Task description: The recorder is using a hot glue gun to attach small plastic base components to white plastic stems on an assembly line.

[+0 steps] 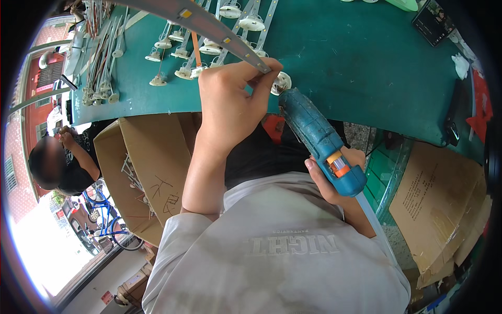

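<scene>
My left hand (230, 102) is closed, pinching the end of an LED strip (209, 30) between thumb and fingertips. The strip slants up and away to the left over the green table. Just beyond the fingertips is a small white round base (283, 82); its join to the strip is mostly hidden. My right hand (329, 184) is wrapped round a blue hot glue gun (311, 118), its nozzle end close to the base. Whether the nozzle touches it I cannot tell. From the gun's rear runs a long translucent glue stick (377, 230).
Several LED strips with white bases (183, 72) lie on the green table (355, 63), with a bundle of more (99, 83) at far left. A cardboard box (151, 152) stands left of me, flattened cardboard (439, 199) right. Another person (78, 157) is at far left.
</scene>
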The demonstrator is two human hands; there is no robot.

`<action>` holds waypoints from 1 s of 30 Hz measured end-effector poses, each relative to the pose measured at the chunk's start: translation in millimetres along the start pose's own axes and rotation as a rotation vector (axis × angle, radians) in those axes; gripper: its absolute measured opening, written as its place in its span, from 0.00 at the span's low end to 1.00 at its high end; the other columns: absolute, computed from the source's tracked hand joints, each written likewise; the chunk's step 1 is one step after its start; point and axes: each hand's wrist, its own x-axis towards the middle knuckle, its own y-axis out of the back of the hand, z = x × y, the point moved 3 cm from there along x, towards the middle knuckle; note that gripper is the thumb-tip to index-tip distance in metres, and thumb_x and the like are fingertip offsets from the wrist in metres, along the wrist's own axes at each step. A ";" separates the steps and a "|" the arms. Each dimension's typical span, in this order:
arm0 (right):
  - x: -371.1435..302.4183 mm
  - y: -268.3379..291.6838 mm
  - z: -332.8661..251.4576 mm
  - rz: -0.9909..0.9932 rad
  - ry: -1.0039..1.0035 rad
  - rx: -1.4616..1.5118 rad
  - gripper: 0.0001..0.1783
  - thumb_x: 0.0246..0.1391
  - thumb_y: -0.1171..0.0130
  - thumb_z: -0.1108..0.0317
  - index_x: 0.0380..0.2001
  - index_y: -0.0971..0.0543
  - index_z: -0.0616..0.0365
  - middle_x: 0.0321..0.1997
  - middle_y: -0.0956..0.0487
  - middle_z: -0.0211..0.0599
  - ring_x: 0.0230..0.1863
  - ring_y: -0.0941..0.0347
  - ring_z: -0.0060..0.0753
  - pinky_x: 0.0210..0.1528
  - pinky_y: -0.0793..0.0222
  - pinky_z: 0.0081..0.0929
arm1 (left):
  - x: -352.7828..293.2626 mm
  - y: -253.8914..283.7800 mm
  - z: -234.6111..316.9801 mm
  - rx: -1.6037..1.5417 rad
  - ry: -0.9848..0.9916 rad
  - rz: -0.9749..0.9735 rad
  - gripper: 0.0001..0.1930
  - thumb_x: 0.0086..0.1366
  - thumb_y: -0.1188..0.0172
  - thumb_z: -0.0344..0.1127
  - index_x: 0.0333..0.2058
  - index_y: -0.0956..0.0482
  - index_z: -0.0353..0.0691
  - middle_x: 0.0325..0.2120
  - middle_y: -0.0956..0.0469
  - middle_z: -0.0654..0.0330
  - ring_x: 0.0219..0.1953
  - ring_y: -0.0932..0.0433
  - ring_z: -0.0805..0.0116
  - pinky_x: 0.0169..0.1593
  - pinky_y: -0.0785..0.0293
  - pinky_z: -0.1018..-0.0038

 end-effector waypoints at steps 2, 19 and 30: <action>-1.2 1.1 -1.1 -0.011 0.079 -0.081 0.08 0.41 0.32 0.72 0.28 0.20 0.58 0.19 0.22 0.32 0.16 0.26 0.33 0.20 0.31 0.25 | 0.0 0.4 0.5 -0.003 -0.013 0.005 0.06 0.58 0.33 0.21 0.34 0.12 0.36 0.23 0.15 0.61 0.25 0.16 0.74 0.29 0.24 0.81; 3.1 18.2 -7.2 -0.045 -0.289 0.106 0.12 0.46 0.28 0.72 0.33 0.20 0.63 0.26 0.17 0.37 0.26 0.19 0.29 0.30 0.25 0.24 | 0.6 2.3 4.0 -0.008 -0.012 -0.028 0.06 0.58 0.32 0.21 0.34 0.12 0.34 0.26 0.14 0.57 0.26 0.16 0.74 0.31 0.22 0.80; 16.7 86.5 26.9 0.361 -0.385 0.601 0.18 0.57 0.41 0.64 0.46 0.25 0.65 0.37 0.19 0.52 0.44 0.20 0.46 0.28 0.24 0.31 | 147.0 -12.5 -21.6 0.100 0.027 -0.521 0.30 0.58 0.29 0.31 0.55 0.29 0.20 0.29 0.15 0.51 0.31 0.13 0.69 0.35 0.21 0.79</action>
